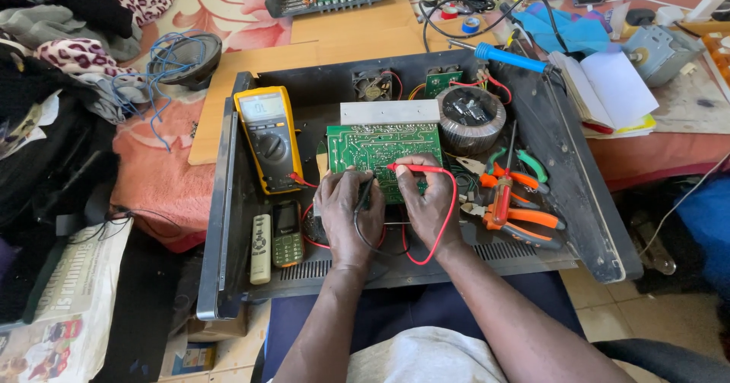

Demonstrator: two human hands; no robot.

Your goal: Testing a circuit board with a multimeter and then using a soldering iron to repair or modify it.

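Keep both probe tips steady on the green printed circuit board (380, 149), which lies near the middle of the open black metal chassis (570, 193), just in front of the grey aluminium heat-sink bar (388, 112). Press lightly so neither tip skids across neighbouring solder points, and glance at the yellow handheld multimeter (268, 136) by the chassis's left edge without moving your wrists. Your left hand (348, 214) is curled closed around the black test probe (366, 194), knuckles up, heel resting low on the board's near edge. Your right hand (428, 200) pinches the red test probe (417, 168) between thumb and fingers, the probe pointing left; where its tip lands is hard to tell from here. Let the red lead (445, 227) hang slack below your wrists.
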